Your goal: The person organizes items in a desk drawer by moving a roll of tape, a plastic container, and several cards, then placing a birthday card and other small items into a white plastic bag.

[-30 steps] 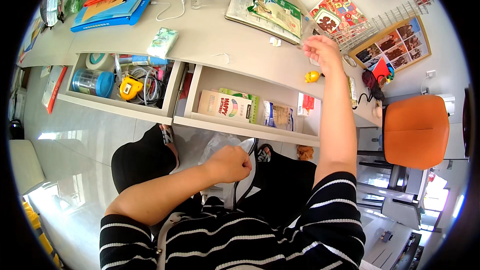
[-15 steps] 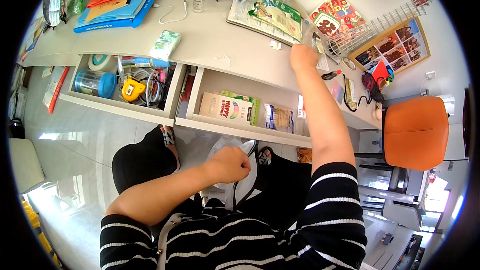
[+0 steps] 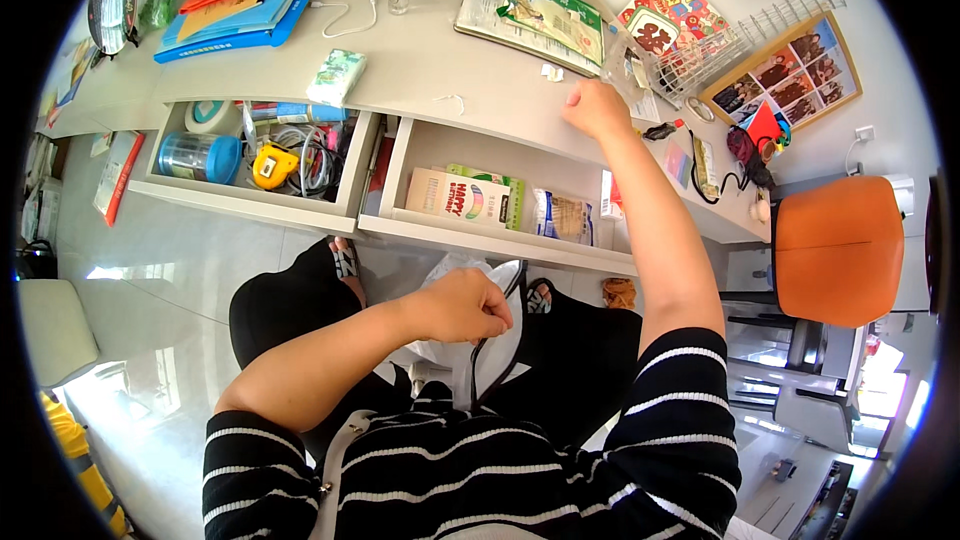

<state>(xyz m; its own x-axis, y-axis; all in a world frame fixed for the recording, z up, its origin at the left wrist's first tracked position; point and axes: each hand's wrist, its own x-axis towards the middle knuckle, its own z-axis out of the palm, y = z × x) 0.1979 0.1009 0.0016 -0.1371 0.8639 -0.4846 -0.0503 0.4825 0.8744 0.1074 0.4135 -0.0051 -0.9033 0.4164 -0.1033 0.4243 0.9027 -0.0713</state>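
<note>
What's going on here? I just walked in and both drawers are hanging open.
A seated person reaches the right hand onto the desk, near small paper scraps. The left hand is closed at the rim of a white bag in the lap. The left drawer holds cables and a tape measure; the right drawer holds boxes.

Black-and-white striped sleeves (image 3: 690, 390), orange chair (image 3: 838, 248), blue folder (image 3: 250, 25), perhaps yellow tape measure (image 3: 268, 165).
</note>
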